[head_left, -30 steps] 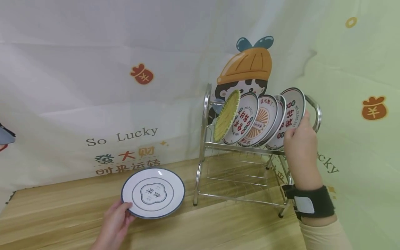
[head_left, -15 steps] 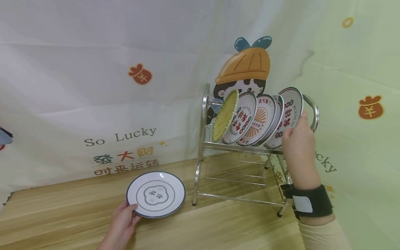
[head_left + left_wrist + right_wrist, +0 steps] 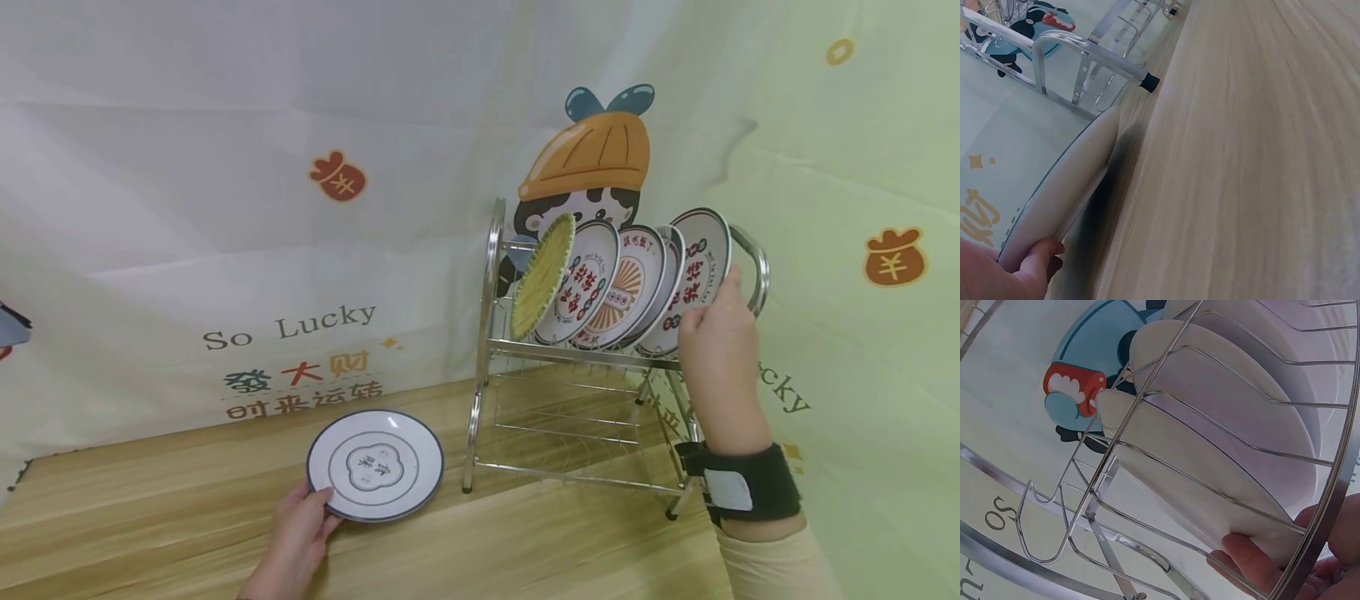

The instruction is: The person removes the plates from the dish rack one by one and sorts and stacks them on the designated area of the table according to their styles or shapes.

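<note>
In the head view my left hand [image 3: 296, 529] pinches the near-left rim of a white plate [image 3: 375, 465] with a blue edge and a flower-shaped centre mark. Seen from the left wrist, the plate [image 3: 1063, 187] is tilted above the table, casting a shadow under it. My right hand [image 3: 722, 358] grips the rim of the rightmost plate [image 3: 697, 271], which leans in the top tier of a metal dish rack [image 3: 585, 356]. From the right wrist, fingers [image 3: 1250, 556] press that plate's underside [image 3: 1179, 450] among the wires.
Left of the gripped plate, the rack's top tier holds a yellow-green plate [image 3: 543, 277], a red-lettered plate [image 3: 581, 287], a sunburst plate [image 3: 626, 292] and others partly hidden. Its lower wire tier [image 3: 566, 425] shows below. A printed cloth [image 3: 420, 250] hangs behind the wooden table [image 3: 150, 500].
My left hand has carried the blue-edged plate slightly right, nearer the rack, and the plate has turned a little. My right hand keeps its grip on the rightmost plate.
</note>
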The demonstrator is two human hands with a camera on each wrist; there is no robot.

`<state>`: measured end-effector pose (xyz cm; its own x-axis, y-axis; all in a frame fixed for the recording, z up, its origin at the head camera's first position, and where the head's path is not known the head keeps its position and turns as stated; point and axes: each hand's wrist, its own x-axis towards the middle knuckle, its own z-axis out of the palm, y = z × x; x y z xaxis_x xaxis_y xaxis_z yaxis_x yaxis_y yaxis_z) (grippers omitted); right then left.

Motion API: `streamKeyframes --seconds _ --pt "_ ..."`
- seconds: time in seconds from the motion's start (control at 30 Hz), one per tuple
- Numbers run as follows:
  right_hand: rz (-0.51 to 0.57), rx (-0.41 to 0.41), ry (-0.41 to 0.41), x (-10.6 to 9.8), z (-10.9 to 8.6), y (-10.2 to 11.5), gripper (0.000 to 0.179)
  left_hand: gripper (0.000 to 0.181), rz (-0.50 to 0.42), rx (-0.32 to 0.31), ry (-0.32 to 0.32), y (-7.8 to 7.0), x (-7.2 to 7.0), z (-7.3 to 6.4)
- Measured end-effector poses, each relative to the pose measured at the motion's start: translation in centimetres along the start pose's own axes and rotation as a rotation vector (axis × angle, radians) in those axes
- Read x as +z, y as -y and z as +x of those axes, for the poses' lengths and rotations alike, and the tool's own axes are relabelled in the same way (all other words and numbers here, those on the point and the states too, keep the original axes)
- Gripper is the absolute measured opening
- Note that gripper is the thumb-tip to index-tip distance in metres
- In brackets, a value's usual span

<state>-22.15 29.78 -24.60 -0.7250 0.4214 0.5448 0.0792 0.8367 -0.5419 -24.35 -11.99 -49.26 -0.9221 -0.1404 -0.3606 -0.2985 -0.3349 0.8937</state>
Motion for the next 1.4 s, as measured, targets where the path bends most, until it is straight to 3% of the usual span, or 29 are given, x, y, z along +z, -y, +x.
streamKeyframes --seconds 0.33,0.6,0.87,1.1,1.23,1.4 --pt "0.015 -0.009 -0.002 -0.1 0.0 0.1 0.063 0.055 0.076 -0.019 -0.047 0.0 -0.3 0.9" --pt "-0.004 -0.008 0.008 -0.2 -0.1 0.2 0.064 0.054 0.153 -0.031 -0.094 -0.7 -0.4 0.7" --pt "0.002 -0.009 0.005 -0.1 -0.1 0.1 0.063 0.054 0.19 -0.016 -0.062 -0.9 -0.4 0.7" --pt "0.02 -0.016 -0.007 0.0 -0.1 0.0 0.062 0.054 0.16 -0.002 -0.06 -1.1 -0.8 0.4" --pt "0.028 -0.018 -0.018 0.0 -0.1 0.0 0.061 0.059 0.172 0.002 -0.069 -0.8 -1.0 1.0" --pt "0.033 -0.023 -0.029 0.1 -0.1 0.0 0.058 0.065 0.247 0.034 -0.093 0.9 -2.0 3.3"
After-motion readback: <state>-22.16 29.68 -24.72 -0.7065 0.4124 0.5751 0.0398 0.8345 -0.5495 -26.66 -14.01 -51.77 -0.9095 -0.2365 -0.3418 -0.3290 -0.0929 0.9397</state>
